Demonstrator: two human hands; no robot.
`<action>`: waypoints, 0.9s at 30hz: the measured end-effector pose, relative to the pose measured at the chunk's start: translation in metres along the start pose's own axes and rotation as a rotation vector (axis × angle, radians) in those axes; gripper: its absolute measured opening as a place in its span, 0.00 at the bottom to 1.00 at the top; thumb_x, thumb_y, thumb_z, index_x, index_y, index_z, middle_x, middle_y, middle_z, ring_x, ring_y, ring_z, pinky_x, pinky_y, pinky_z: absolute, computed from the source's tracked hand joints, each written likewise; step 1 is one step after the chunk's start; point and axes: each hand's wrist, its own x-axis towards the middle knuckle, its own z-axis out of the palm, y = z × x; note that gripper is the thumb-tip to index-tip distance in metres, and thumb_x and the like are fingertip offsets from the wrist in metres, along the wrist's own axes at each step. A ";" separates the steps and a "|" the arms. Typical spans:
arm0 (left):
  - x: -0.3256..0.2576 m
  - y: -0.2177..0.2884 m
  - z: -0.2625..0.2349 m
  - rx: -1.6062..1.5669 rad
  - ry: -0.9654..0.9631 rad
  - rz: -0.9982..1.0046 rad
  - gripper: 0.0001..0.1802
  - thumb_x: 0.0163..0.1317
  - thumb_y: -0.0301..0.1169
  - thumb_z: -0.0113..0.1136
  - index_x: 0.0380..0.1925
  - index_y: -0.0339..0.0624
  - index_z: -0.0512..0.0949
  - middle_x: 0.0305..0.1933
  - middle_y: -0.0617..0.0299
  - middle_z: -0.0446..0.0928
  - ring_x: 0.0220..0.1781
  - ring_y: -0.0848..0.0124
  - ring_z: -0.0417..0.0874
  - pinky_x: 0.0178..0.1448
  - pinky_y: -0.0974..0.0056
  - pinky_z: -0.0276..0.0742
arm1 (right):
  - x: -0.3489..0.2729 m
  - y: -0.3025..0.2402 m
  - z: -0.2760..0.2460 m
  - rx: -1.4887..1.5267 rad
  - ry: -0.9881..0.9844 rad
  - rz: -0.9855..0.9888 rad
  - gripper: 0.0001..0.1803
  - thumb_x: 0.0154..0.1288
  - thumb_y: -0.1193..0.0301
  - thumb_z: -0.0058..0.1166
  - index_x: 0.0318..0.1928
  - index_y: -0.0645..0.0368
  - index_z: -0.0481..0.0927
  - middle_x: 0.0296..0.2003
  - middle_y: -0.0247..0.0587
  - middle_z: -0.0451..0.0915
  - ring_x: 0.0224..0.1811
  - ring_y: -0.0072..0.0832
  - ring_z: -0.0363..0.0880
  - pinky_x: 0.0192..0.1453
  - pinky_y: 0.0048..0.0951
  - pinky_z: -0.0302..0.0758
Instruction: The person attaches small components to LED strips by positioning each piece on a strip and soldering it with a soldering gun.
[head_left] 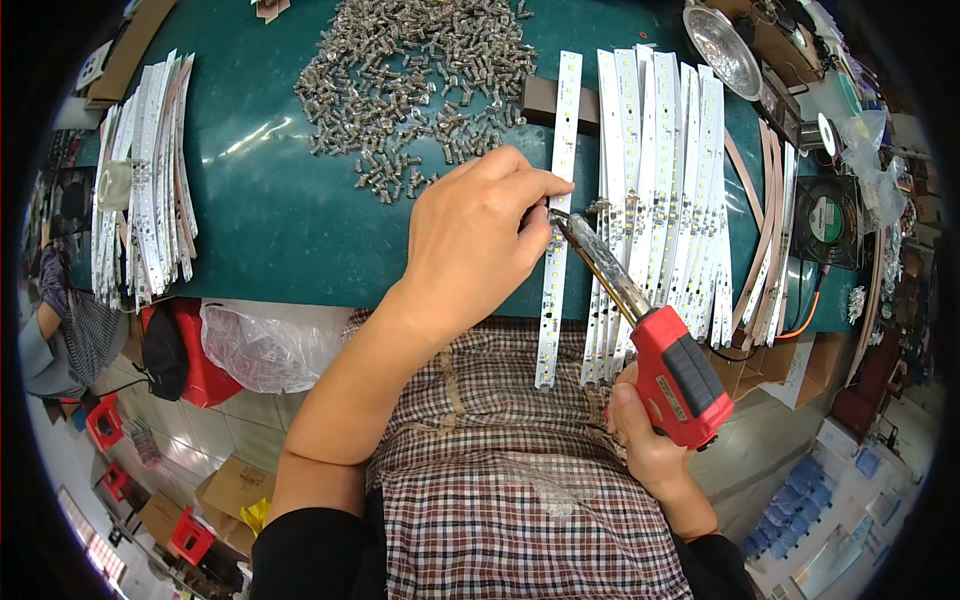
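Observation:
My left hand [478, 240] reaches over the green table [290, 215] and pinches a small metal part against a long white LED strip [556, 215]. My right hand [645, 440] grips the red handle of a soldering iron [668, 365]. Its metal tip touches the strip right at my left fingertips. The strip lies lengthwise, its near end hanging over the table edge above my checked apron.
A heap of small metal connectors [420, 75] lies at the far middle. More white strips [665, 190] are stacked right of the one in hand, and another bundle [145, 180] lies far left. A metal bowl [722, 48], a small fan [825, 220] and a red bin with a plastic bag [260, 345] stand around.

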 end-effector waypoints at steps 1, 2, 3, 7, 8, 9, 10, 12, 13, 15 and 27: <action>0.000 0.000 0.001 0.001 0.011 0.001 0.12 0.52 0.21 0.61 0.37 0.45 0.84 0.29 0.64 0.77 0.24 0.72 0.78 0.28 0.69 0.73 | 0.000 0.001 0.000 -0.005 0.003 -0.001 0.06 0.68 0.74 0.51 0.33 0.62 0.71 0.18 0.31 0.69 0.15 0.15 0.65 0.20 0.20 0.65; -0.001 0.001 0.001 0.003 0.022 0.002 0.12 0.52 0.21 0.61 0.37 0.45 0.84 0.29 0.64 0.77 0.24 0.72 0.78 0.28 0.69 0.73 | 0.000 0.002 0.000 -0.006 0.003 -0.002 0.06 0.68 0.74 0.51 0.33 0.62 0.71 0.18 0.31 0.69 0.15 0.15 0.65 0.20 0.20 0.65; -0.001 0.002 0.002 0.002 0.022 0.002 0.12 0.52 0.21 0.61 0.37 0.45 0.84 0.29 0.64 0.77 0.24 0.72 0.78 0.28 0.69 0.73 | 0.000 0.003 -0.001 -0.015 -0.017 -0.008 0.06 0.68 0.74 0.51 0.34 0.62 0.72 0.19 0.31 0.69 0.15 0.15 0.65 0.20 0.20 0.65; -0.001 0.003 0.002 0.009 0.042 0.002 0.12 0.52 0.21 0.62 0.36 0.46 0.84 0.29 0.65 0.76 0.24 0.72 0.78 0.28 0.69 0.73 | -0.001 0.000 0.001 0.013 0.009 -0.002 0.06 0.68 0.73 0.51 0.35 0.62 0.72 0.19 0.31 0.69 0.16 0.15 0.65 0.21 0.19 0.64; -0.001 0.002 0.003 0.010 0.041 -0.002 0.12 0.52 0.21 0.62 0.36 0.46 0.84 0.29 0.65 0.76 0.24 0.72 0.77 0.28 0.69 0.73 | -0.002 -0.001 0.003 0.014 0.009 -0.003 0.06 0.68 0.73 0.51 0.35 0.62 0.72 0.19 0.31 0.69 0.16 0.15 0.65 0.21 0.19 0.64; -0.001 0.002 0.003 0.010 0.041 -0.002 0.12 0.52 0.21 0.62 0.36 0.46 0.84 0.29 0.65 0.76 0.24 0.72 0.77 0.28 0.69 0.73 | -0.003 -0.004 0.007 0.048 0.066 0.001 0.06 0.69 0.73 0.51 0.36 0.62 0.72 0.19 0.30 0.69 0.16 0.15 0.65 0.20 0.19 0.64; -0.001 0.002 0.003 0.011 0.043 0.005 0.12 0.51 0.21 0.62 0.36 0.47 0.84 0.28 0.65 0.76 0.23 0.72 0.77 0.28 0.69 0.72 | -0.003 -0.005 0.008 0.082 0.123 0.005 0.06 0.69 0.73 0.52 0.36 0.62 0.72 0.19 0.30 0.69 0.16 0.15 0.65 0.20 0.19 0.64; -0.001 0.001 0.003 0.013 0.046 0.011 0.12 0.51 0.21 0.62 0.36 0.47 0.84 0.28 0.65 0.76 0.23 0.73 0.77 0.28 0.69 0.72 | -0.005 -0.004 0.004 0.070 0.086 0.020 0.06 0.69 0.73 0.52 0.36 0.62 0.71 0.19 0.30 0.69 0.15 0.15 0.65 0.20 0.19 0.64; -0.002 0.001 0.003 0.012 0.049 0.010 0.12 0.51 0.21 0.62 0.36 0.47 0.84 0.28 0.65 0.76 0.23 0.73 0.77 0.28 0.69 0.72 | -0.005 -0.003 0.002 0.057 0.049 0.035 0.06 0.69 0.73 0.52 0.35 0.62 0.71 0.19 0.30 0.69 0.15 0.15 0.64 0.20 0.19 0.64; -0.002 0.001 0.003 0.011 0.053 0.010 0.12 0.51 0.21 0.62 0.36 0.47 0.84 0.28 0.65 0.76 0.23 0.73 0.76 0.28 0.69 0.72 | -0.003 0.000 -0.001 0.043 0.021 0.014 0.07 0.69 0.72 0.52 0.35 0.62 0.71 0.19 0.30 0.68 0.15 0.15 0.64 0.20 0.19 0.64; -0.003 0.000 0.005 0.018 0.065 0.020 0.13 0.51 0.21 0.63 0.36 0.48 0.85 0.27 0.66 0.75 0.22 0.73 0.76 0.27 0.69 0.72 | -0.002 0.004 0.000 0.011 0.007 -0.019 0.08 0.69 0.71 0.52 0.33 0.62 0.71 0.17 0.29 0.67 0.14 0.15 0.63 0.20 0.19 0.64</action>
